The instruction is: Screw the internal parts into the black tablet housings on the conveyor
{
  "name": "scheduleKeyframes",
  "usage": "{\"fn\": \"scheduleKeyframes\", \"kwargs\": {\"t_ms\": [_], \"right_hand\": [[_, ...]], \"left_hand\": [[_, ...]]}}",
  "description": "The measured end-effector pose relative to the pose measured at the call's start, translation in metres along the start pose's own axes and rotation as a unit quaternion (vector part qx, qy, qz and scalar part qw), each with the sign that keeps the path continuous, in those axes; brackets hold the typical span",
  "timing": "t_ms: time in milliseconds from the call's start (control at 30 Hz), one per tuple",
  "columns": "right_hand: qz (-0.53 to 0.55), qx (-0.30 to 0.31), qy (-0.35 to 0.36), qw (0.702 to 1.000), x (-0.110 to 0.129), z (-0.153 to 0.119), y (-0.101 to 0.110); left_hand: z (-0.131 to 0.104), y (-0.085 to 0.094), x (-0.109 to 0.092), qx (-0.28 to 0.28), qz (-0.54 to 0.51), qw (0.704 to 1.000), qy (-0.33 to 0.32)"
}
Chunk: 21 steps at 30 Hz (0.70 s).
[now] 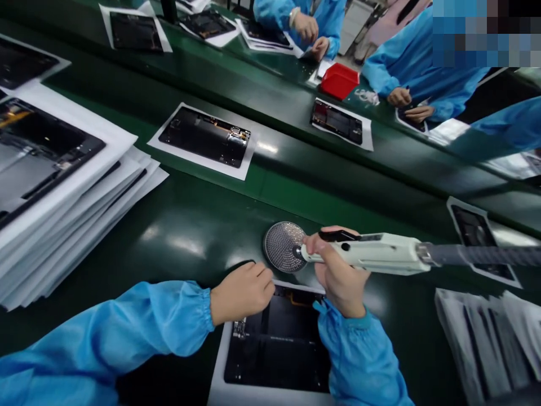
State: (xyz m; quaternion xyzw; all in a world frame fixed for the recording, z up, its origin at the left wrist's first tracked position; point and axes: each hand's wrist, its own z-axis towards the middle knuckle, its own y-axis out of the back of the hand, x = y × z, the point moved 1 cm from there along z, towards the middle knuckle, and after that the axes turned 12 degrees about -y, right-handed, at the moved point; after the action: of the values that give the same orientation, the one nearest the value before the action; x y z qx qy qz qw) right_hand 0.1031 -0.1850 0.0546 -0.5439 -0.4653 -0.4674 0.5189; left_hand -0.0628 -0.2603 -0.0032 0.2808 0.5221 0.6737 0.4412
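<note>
My right hand (340,273) is wrapped round a pale green handheld tool (380,252), its corded end running off to the right. The tool's tip reaches over a round metal dish (284,247) with a dimpled surface. My left hand (244,290) is closed just left of the dish, above the upper left of a black tablet-like panel (279,349); what its fingers hold, if anything, is hidden. That panel lies on a white sheet (217,383) in front of me, partly covered by my right sleeve.
A tall stack of sheets and panels (84,208) stands at left, another stack (486,338) at lower right. Panels on sheets (207,135) lie along the green conveyor (287,197). Across it are people's hands (306,28) and a red bin (339,80).
</note>
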Motion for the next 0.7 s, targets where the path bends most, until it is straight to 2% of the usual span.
{"fn": "scheduleKeyframes", "kwargs": {"t_ms": [267,700], "right_hand": [[-0.002,-0.015,-0.006,1.0,-0.004,0.004,0.0],[-0.013,-0.012,-0.011,1.0,-0.012,0.005,0.002]], "left_hand": [[0.001,-0.002,-0.002,-0.031,-0.017,0.999,0.018],[0.001,-0.003,-0.002,-0.04,-0.021,0.999,0.02]]}}
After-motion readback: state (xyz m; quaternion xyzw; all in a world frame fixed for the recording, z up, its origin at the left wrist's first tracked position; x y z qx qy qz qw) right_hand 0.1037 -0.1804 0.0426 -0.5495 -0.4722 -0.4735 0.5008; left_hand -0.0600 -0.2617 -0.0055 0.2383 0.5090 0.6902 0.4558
